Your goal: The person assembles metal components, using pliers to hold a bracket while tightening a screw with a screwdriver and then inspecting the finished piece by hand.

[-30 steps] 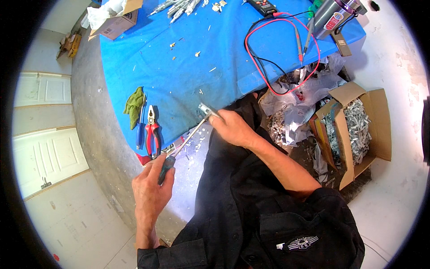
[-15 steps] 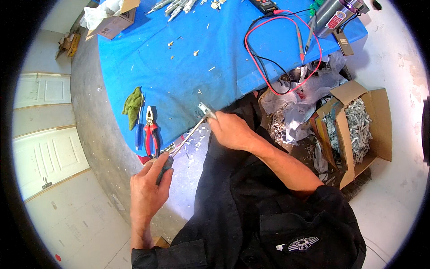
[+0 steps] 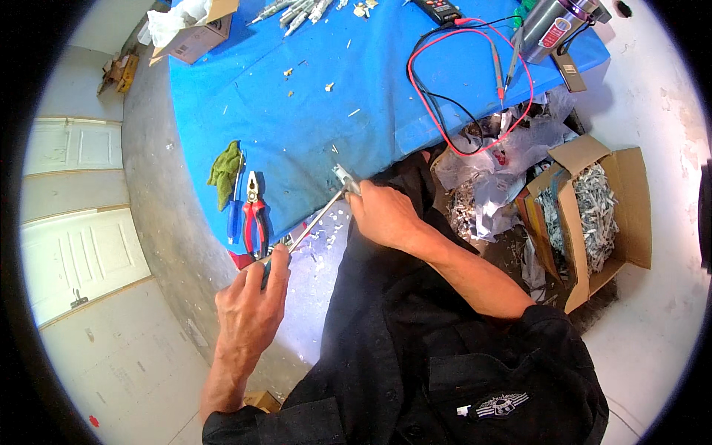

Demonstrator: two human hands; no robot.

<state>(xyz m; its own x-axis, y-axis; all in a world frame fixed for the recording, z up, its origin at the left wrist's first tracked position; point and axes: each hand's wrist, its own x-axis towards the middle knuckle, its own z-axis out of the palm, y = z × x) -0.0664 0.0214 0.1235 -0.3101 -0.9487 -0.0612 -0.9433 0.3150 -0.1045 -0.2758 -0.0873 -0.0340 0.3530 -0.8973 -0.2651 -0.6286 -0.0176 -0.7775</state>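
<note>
My left hand is closed round the dark handle of a screwdriver. Its long metal shaft slants up to the right, and the tip meets a small silvery-grey part at the table's front edge. My right hand pinches that part, and its fingers cover the lower end. What kind of part it is cannot be made out. Left of the work, red-and-black combination pliers lie on the blue tablecloth. Beside them are a blue-handled screwdriver and a crumpled green cloth.
A multimeter with red and black leads and a steel flask stand at the far right. Several grey parts lie at the back near a carton. On the right, a cardboard box holds many grey pieces beside plastic bags.
My left hand has turned on the screwdriver handle, knuckles rolling over it, and its forearm has swung slightly left. My right hand keeps the grey part in nearly the same place.
</note>
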